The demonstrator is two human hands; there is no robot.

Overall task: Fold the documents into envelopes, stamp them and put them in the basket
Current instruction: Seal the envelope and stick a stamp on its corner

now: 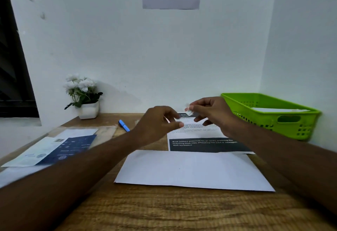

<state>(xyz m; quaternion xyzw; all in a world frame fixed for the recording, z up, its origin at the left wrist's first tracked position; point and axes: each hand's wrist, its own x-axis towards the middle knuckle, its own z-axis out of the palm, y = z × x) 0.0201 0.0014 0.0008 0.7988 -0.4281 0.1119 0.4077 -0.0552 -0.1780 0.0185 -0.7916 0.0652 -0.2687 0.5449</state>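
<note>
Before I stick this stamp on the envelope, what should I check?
1. Stamp pinched in right hand: ok.
2. Stamp peeled and ready: cannot tell, blurred.
3. Left hand empty, free to steady: ok.
4. Envelope flat on desk, upper face bare: ok.
5. Envelope sealed: cannot tell, that side is hidden.
6. Basket has room: ok, only white paper inside.
</note>
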